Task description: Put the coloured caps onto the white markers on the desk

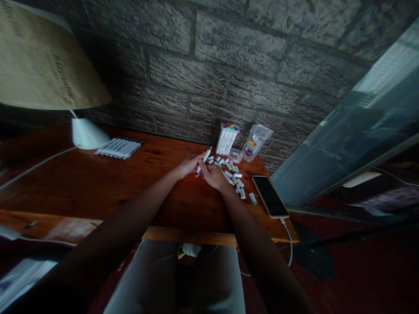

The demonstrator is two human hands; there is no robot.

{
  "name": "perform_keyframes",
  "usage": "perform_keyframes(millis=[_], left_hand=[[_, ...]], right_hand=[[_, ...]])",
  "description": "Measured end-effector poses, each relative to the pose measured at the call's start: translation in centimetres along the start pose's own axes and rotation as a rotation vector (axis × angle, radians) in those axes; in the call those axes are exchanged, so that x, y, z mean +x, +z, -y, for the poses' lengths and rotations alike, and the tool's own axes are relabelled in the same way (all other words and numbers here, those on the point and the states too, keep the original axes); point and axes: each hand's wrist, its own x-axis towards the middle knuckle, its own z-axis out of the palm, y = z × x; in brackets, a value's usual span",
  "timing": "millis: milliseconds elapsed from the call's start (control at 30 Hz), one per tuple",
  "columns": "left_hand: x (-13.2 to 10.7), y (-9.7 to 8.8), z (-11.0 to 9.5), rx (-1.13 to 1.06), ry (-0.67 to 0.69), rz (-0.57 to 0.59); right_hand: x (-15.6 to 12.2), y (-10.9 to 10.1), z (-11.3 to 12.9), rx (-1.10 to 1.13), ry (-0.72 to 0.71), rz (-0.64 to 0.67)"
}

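A white marker [206, 155] stands slanted between my two hands over the wooden table, its narrow end pointing up and away from me. My left hand [190, 165] is closed around it from the left. From the right, the fingers of my right hand [212, 174] close on its lower part, and they hide some of it. Just beyond and right of my right hand, several loose white marker caps [238, 175] with coloured ends lie scattered. One green-ended cap [252, 199] lies apart from them, nearer the phone.
Behind the caps stand a clear case of markers [226, 140] and an open clear plastic case [255, 144]. A charging phone [271, 196] lies at the right edge. Left are a row of markers [119, 148] and a lamp [87, 134]. A brick wall [212, 78] rises behind.
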Motion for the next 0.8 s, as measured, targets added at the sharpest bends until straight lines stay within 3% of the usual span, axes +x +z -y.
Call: perform_keyframes(millis=[333, 800], left_hand=[[-0.51, 0.39, -0.60, 0.000, -0.022, -0.037], [-0.42, -0.01, -0.32, -0.036, -0.009, 0.000]], right_hand=[[-0.02, 0.04, 0.04, -0.010, 0.009, -0.009], [-0.07, 0.08, 0.66, -0.016, 0.052, -0.003]])
